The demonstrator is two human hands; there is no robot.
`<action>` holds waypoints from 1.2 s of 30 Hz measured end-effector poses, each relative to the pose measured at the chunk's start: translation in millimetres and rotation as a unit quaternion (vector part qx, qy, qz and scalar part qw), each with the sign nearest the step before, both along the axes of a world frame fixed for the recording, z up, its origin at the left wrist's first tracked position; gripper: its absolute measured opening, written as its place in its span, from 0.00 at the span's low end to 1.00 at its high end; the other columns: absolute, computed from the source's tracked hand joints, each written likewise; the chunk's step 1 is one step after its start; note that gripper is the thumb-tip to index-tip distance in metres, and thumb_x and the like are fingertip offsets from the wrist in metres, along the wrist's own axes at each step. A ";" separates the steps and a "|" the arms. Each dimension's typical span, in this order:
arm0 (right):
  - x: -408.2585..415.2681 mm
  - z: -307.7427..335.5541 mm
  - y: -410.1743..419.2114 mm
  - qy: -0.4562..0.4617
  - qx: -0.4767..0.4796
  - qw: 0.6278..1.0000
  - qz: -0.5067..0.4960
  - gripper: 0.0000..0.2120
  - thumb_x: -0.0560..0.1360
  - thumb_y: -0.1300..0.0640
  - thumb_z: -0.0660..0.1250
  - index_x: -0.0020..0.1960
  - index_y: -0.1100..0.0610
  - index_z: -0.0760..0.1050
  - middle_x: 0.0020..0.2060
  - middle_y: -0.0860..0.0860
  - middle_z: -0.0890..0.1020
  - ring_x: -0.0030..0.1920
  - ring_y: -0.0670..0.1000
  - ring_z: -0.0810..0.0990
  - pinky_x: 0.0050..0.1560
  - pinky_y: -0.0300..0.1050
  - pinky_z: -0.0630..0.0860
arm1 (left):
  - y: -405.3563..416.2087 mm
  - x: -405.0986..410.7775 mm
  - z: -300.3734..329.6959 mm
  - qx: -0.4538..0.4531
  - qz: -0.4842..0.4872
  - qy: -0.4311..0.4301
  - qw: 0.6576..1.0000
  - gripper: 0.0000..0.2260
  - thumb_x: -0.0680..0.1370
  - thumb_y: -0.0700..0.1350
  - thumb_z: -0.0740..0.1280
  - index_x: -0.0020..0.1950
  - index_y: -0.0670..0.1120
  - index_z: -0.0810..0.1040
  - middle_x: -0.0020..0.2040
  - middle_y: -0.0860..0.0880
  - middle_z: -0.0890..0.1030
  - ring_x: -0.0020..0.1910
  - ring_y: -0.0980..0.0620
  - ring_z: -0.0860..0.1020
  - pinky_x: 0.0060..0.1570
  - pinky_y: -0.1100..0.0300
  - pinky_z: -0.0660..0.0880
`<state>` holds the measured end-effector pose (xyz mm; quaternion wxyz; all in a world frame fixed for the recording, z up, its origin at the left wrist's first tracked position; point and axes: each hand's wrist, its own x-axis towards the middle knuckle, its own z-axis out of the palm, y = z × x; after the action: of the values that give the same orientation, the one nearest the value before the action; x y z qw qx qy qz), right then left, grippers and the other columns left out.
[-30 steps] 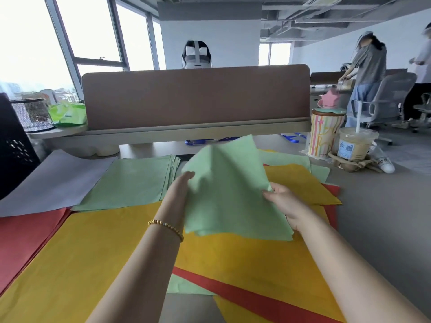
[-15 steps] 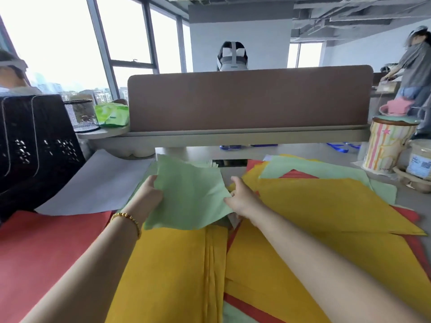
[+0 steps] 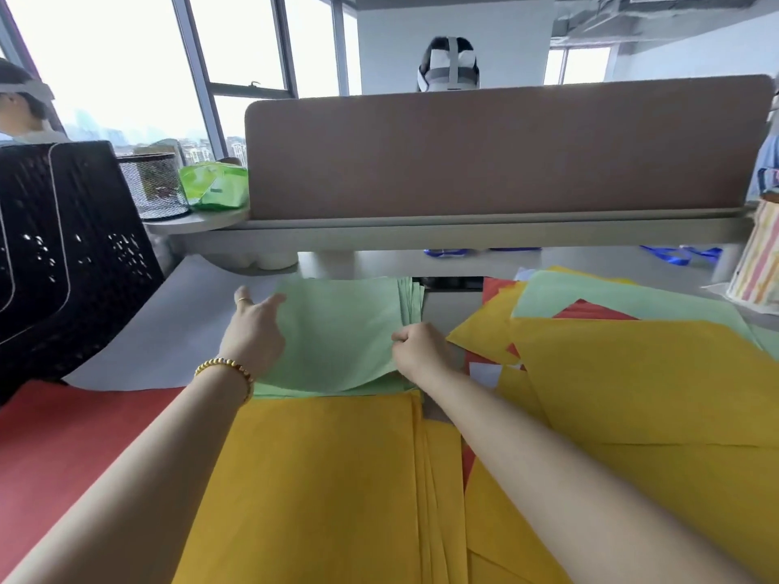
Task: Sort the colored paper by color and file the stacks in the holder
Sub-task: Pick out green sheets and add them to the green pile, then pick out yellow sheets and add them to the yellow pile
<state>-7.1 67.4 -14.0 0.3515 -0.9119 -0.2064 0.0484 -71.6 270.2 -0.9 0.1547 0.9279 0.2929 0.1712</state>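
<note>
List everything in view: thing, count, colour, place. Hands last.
green stack: one, pale green, centre, far side
yellow stack: one, yellow, centre near
red paper: count unclear, red, near left
white sheet: one, whitish, left of green stack
unsorted pile: mixed yellow, green, red, right
file holder: one, black, far left
mesh cup: one, dark, left shelf
divider: one, brown, behind desk
striped container: one, right edge
left hand: touches green top sheet
right hand: pinches its right edge

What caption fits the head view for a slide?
Both hands, left and right, lay a green sheet on the green stack.
</note>
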 end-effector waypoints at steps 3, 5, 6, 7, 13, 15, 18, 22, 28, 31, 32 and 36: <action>-7.5 1.2 -12.0 -0.121 -0.146 0.981 0.029 0.15 0.79 0.56 0.53 0.39 0.60 0.72 0.45 0.55 0.76 0.43 0.56 0.74 0.36 0.42 0.64 | -2.2 -1.7 -7.3 0.061 -0.023 0.084 0.994 0.26 0.74 0.31 0.57 0.71 0.48 0.68 0.74 0.39 0.53 0.59 0.39 0.73 0.52 0.49 0.76; -6.6 1.8 -24.8 -0.158 -0.158 0.974 0.030 0.18 0.81 0.54 0.51 0.48 0.63 0.77 0.52 0.56 0.74 0.51 0.57 0.74 0.42 0.44 0.65 | -9.7 -3.1 -11.1 0.130 -0.019 0.131 0.983 0.22 0.75 0.33 0.58 0.68 0.47 0.69 0.73 0.39 0.55 0.69 0.39 0.63 0.64 0.46 0.69; -5.5 2.7 -33.2 -0.169 -0.148 0.974 0.026 0.19 0.81 0.54 0.51 0.51 0.63 0.77 0.50 0.55 0.73 0.52 0.56 0.72 0.43 0.44 0.65 | -16.3 -3.6 -9.9 0.164 -0.014 0.141 0.976 0.22 0.75 0.34 0.59 0.68 0.47 0.69 0.74 0.39 0.54 0.71 0.39 0.60 0.67 0.47 0.65; -5.1 3.5 -42.8 -0.177 -0.138 0.974 0.021 0.19 0.81 0.54 0.51 0.52 0.62 0.77 0.48 0.55 0.72 0.52 0.55 0.72 0.43 0.44 0.65 | -24.6 -3.8 -7.4 0.180 -0.015 0.139 0.974 0.22 0.75 0.35 0.59 0.69 0.47 0.69 0.75 0.38 0.54 0.72 0.40 0.59 0.68 0.48 0.62; -10.2 0.2 -112.6 -0.187 -0.146 0.971 -0.032 0.16 0.79 0.61 0.53 0.33 0.57 0.64 0.34 0.49 0.65 0.49 0.56 0.71 0.41 0.45 0.62 | -111.4 7.2 5.3 0.070 -0.130 0.065 0.987 0.23 0.77 0.38 0.61 0.72 0.49 0.66 0.70 0.44 0.67 0.68 0.44 0.65 0.65 0.52 0.66; -15.4 1.1 -136.9 -0.188 -0.151 0.969 -0.048 0.15 0.78 0.62 0.53 0.33 0.57 0.63 0.32 0.47 0.61 0.45 0.55 0.69 0.40 0.45 0.61 | -149.6 11.0 6.1 0.030 -0.169 0.043 0.984 0.23 0.76 0.37 0.61 0.71 0.49 0.67 0.67 0.44 0.71 0.64 0.44 0.70 0.60 0.54 0.71; -20.6 -1.2 -172.4 -0.167 -0.176 0.969 -0.045 0.13 0.80 0.55 0.54 0.52 0.59 0.76 0.45 0.50 0.75 0.57 0.57 0.72 0.50 0.47 0.69 | -206.6 11.1 0.7 -0.021 -0.204 0.034 0.978 0.20 0.77 0.36 0.61 0.69 0.47 0.70 0.62 0.44 0.76 0.56 0.47 0.77 0.51 0.57 0.77; -30.1 -4.7 -202.4 -0.014 -0.253 0.967 -0.013 0.36 0.75 0.34 0.57 0.74 0.56 0.60 0.73 0.55 0.62 0.73 0.58 0.59 0.71 0.55 0.59 | -246.6 3.5 -15.5 -0.022 -0.201 0.085 0.976 0.16 0.77 0.41 0.64 0.65 0.44 0.73 0.60 0.45 0.78 0.53 0.46 0.77 0.50 0.58 0.77; -44.8 3.6 -210.0 -0.065 -0.300 0.951 -0.037 0.18 0.79 0.50 0.59 0.63 0.61 0.69 0.57 0.58 0.77 0.58 0.60 0.75 0.52 0.48 0.72 | -253.6 -4.1 -11.7 0.031 -0.158 0.150 0.976 0.18 0.75 0.54 0.68 0.58 0.43 0.75 0.46 0.48 0.77 0.41 0.50 0.73 0.39 0.61 0.71; -50.4 6.9 -214.9 -0.135 -0.336 0.931 -0.039 0.10 0.75 0.68 0.58 0.37 0.58 0.68 0.32 0.51 0.70 0.36 0.53 0.72 0.34 0.42 0.66 | -252.7 -7.1 -13.0 -0.014 -0.158 0.152 0.975 0.17 0.76 0.54 0.66 0.57 0.42 0.77 0.44 0.48 0.77 0.41 0.51 0.74 0.38 0.63 0.72; -49.1 7.1 -218.8 -0.139 -0.333 0.931 -0.050 0.13 0.74 0.70 0.58 0.34 0.57 0.65 0.30 0.51 0.67 0.32 0.52 0.69 0.31 0.41 0.64 | -251.6 -7.4 -11.5 -0.025 -0.163 0.154 0.974 0.17 0.76 0.53 0.66 0.58 0.42 0.77 0.46 0.48 0.78 0.42 0.51 0.75 0.41 0.62 0.73; -36.8 7.7 -237.5 -0.168 -0.262 0.946 -0.094 0.10 0.78 0.66 0.57 0.39 0.58 0.68 0.30 0.50 0.68 0.33 0.52 0.71 0.28 0.41 0.62 | -247.8 -10.3 -8.0 -0.025 -0.178 0.167 0.969 0.23 0.75 0.53 0.67 0.67 0.45 0.70 0.61 0.45 0.74 0.56 0.47 0.75 0.56 0.58 0.73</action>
<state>-43.9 -170.1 -6.3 0.0637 -0.9819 -0.1560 -0.0869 -81.9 22.4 -8.9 0.1543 0.9765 0.1484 -0.0239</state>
